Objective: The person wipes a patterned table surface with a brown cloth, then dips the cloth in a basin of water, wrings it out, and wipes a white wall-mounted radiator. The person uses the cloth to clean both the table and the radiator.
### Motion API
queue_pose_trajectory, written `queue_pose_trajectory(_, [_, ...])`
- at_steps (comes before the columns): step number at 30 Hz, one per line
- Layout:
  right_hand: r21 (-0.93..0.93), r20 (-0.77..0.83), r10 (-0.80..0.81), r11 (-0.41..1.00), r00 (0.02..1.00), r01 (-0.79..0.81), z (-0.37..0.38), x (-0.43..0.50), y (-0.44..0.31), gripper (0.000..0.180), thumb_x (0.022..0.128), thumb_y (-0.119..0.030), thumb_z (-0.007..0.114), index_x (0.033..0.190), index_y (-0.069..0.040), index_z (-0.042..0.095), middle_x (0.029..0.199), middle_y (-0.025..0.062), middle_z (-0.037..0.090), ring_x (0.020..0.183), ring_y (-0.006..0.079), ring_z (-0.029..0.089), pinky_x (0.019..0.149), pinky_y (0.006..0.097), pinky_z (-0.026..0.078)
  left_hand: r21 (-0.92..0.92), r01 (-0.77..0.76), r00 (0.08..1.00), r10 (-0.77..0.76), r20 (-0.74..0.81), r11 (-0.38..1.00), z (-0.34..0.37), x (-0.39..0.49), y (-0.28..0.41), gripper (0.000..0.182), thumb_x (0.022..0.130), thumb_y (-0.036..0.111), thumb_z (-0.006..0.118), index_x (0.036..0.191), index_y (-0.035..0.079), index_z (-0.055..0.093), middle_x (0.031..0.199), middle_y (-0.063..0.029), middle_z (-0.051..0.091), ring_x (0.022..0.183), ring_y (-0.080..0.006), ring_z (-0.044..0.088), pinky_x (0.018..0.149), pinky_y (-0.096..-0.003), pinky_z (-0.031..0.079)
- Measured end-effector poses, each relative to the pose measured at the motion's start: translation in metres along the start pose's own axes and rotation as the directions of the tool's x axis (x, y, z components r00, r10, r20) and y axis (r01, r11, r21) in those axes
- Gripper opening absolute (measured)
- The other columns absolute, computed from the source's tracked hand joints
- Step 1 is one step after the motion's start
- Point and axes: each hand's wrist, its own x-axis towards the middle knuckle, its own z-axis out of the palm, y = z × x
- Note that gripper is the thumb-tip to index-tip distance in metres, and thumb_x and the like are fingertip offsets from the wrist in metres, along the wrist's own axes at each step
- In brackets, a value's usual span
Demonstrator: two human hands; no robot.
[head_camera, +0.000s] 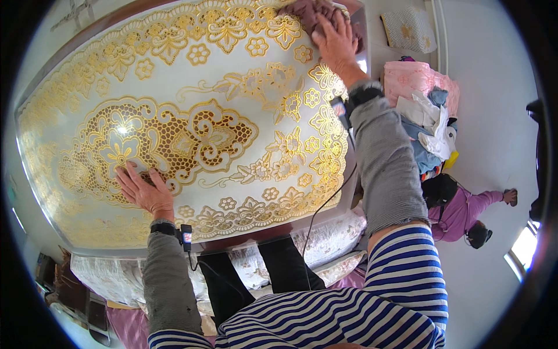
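My right hand (pixel 335 41) presses on a crumpled dark mauve cloth (pixel 305 15) at the far right corner of the table. Under it lies a white tablecloth with gold lace-like patterns (pixel 244 118), which looks glossy and reflects light. My left hand (pixel 146 189) rests on the tablecloth's central gold medallion, fingers apart and holding nothing. Each wrist bears a black strap with a small device and a cable, and grey sleeves cover both forearms.
Right of the table stands a pink fabric-covered stack (pixel 405 78) with piled clothes (pixel 427 131). Beyond it is another person in a purple top (pixel 466 213). A patterned cushion (pixel 409 30) lies at the upper right. A seat with a floral cover (pixel 327 237) adjoins the near edge.
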Motion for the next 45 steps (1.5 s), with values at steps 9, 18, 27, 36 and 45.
queue_pose_trajectory(9, [-0.062, -0.018, -0.167, 0.984, 0.986, 0.165, -0.010, 0.067, 0.045, 0.062, 0.100, -0.044, 0.053, 0.154, -0.017, 0.038, 0.161, 0.0226, 0.027, 0.147, 0.0454, 0.025, 0.120, 0.0537, 0.025, -0.016, -0.022, 0.999, 0.022, -0.033, 1.000, 0.007, -0.002, -0.008, 0.068, 0.102, 0.054, 0.043, 0.156, 0.013, 0.034, 0.163, -0.0202, 0.027, 0.150, -0.0413, 0.023, 0.119, -0.0572, 0.016])
queue_pose_trajectory(18, [-0.050, -0.039, -0.327, 0.944, 0.944, 0.325, -0.010, -0.111, 0.093, 0.062, 0.095, -0.032, 0.062, 0.150, -0.009, 0.043, 0.158, 0.0284, 0.026, 0.147, 0.0475, 0.022, 0.122, 0.0562, 0.018, -0.031, -0.029, 0.999, 0.027, -0.041, 0.999, 0.010, -0.002, -0.009, 0.065, 0.102, 0.054, 0.044, 0.155, 0.018, 0.034, 0.162, -0.0183, 0.029, 0.149, -0.0398, 0.025, 0.120, -0.0552, 0.017])
queue_pose_trajectory(27, [0.176, 0.044, 0.056, 0.982, 0.997, -0.063, -0.005, -0.399, 0.077, 0.060, 0.091, -0.024, 0.071, 0.147, -0.014, 0.050, 0.161, 0.0291, 0.021, 0.147, 0.0526, 0.020, 0.122, 0.0557, 0.020, -0.063, -0.031, 0.997, 0.026, -0.070, 0.998, 0.015, 0.000, -0.012, 0.062, 0.100, 0.056, 0.046, 0.150, 0.021, 0.040, 0.159, -0.0152, 0.033, 0.149, -0.0374, 0.026, 0.119, -0.0554, 0.019])
queue_pose_trajectory(36, [0.479, 0.142, 0.772, 0.494, 0.620, -0.725, -0.001, -0.590, 0.043, 0.036, 0.100, -0.014, 0.058, 0.135, -0.006, 0.056, 0.142, 0.0161, 0.050, 0.128, 0.0306, 0.052, 0.108, 0.0400, 0.041, -0.021, -0.019, 0.997, 0.018, -0.081, 1.000, 0.019, 0.001, -0.016, 0.067, 0.099, 0.061, 0.044, 0.151, 0.020, 0.039, 0.161, -0.0161, 0.031, 0.149, -0.0382, 0.024, 0.119, -0.0564, 0.019])
queue_pose_trajectory(45, [0.631, 0.593, 0.659, -0.025, 0.462, -0.775, -0.027, -0.544, 0.107, 0.046, 0.098, -0.023, 0.068, 0.138, -0.004, 0.055, 0.120, 0.0041, 0.064, 0.107, 0.0150, 0.062, 0.087, 0.0294, 0.052, -0.035, 0.011, 0.999, -0.012, -0.042, 0.999, 0.015, -0.002, -0.010, 0.069, 0.100, 0.059, 0.043, 0.154, 0.018, 0.036, 0.161, -0.0195, 0.030, 0.150, -0.0380, 0.024, 0.119, -0.0562, 0.017])
